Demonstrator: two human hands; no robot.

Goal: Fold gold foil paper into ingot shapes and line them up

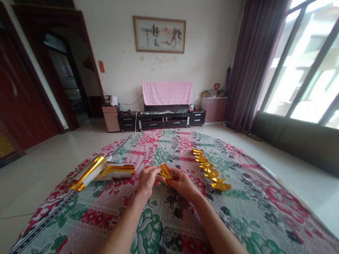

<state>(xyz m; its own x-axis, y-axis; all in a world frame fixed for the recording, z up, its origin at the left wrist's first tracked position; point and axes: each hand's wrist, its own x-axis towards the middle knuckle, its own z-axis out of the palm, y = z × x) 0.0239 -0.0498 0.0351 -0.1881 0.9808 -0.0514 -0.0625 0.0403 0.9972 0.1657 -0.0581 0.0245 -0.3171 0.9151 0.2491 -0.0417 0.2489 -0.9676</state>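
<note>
My left hand (146, 181) and my right hand (181, 181) meet above the middle of a floral cloth (153, 228), both pinching one small piece of gold foil paper (166, 171) held between them. A row of several folded gold paper pieces (209, 169) lies on the cloth just to the right of my right hand. To the left of my left hand rests a loose stack of gold foil sheets (98, 172), some curling up at the edges.
The cloth covers a wide surface in a tiled room. A dark TV cabinet (163, 119) draped with a pink towel (167, 92) stands at the far wall under a framed picture (160, 34). Large windows with dark curtains (257, 51) run along the right; dark red doors on the left.
</note>
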